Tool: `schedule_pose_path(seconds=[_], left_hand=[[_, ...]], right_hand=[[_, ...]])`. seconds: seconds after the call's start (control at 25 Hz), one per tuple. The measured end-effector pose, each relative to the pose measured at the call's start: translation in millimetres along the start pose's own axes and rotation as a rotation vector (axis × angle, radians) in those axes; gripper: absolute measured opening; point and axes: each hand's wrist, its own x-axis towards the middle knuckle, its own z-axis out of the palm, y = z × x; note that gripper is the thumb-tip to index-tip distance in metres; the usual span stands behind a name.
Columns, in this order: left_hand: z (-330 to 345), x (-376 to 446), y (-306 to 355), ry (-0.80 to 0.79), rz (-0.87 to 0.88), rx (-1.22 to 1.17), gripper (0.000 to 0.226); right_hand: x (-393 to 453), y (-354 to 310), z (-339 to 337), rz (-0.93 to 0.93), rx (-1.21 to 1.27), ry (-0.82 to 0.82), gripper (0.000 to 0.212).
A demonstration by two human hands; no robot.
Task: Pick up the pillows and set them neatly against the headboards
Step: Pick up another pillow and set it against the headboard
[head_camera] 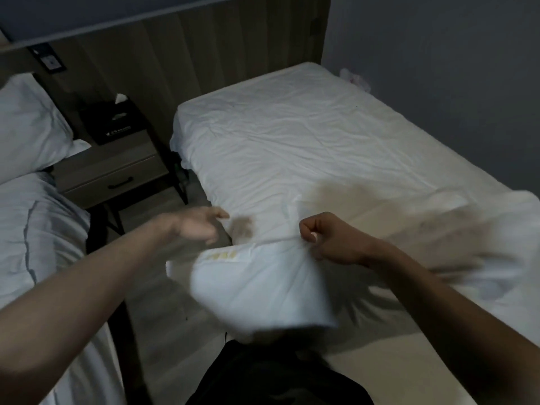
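Observation:
A white pillow (263, 290) hangs blurred in front of me, over the near left edge of the right bed (292, 135). My right hand (327, 238) is closed on the pillow's upper right edge. My left hand (198, 226) hovers just above the pillow's upper left corner, fingers loose and apart, not clearly touching it. A second white pillow (26, 124) leans at the head of the left bed (38, 235). The wooden headboard (187, 48) runs behind both beds; no pillow lies against it on the right bed.
A bedside table (117, 171) with a drawer stands between the beds, with a dark tissue box (114, 118) on it. A narrow strip of floor (172, 302) separates the beds. A grey wall (438, 68) borders the right bed. A rumpled duvet (482, 244) lies at right.

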Motion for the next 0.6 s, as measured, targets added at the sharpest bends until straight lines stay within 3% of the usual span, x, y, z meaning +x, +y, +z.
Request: schedule_pose_path(seconds=[0.12,0.24,0.48,0.6], left_hand=[[15.3,8.0,-42.0,-0.227,0.022,-0.106,0.046],[16.4,7.5,-77.4,-0.289,0.056,-0.136,0.029],[-35.7,10.1,-117.5,-0.069,0.120,-0.203,0.024],[-76.8,20.4,-131.5,0.048,0.147,-0.117,0.019]], right_hand=[[18.8,-14.8,-1.0,-0.069,-0.073,0.016,0.036],[37.5,-27.5,-2.6,-0.076,-0.062,0.065,0.030],[92.5,-30.9,1.3,0.008,-0.116,0.199,0.057],[123.8,-34.6,-9.6,0.004,-0.217,0.312,0.047]])
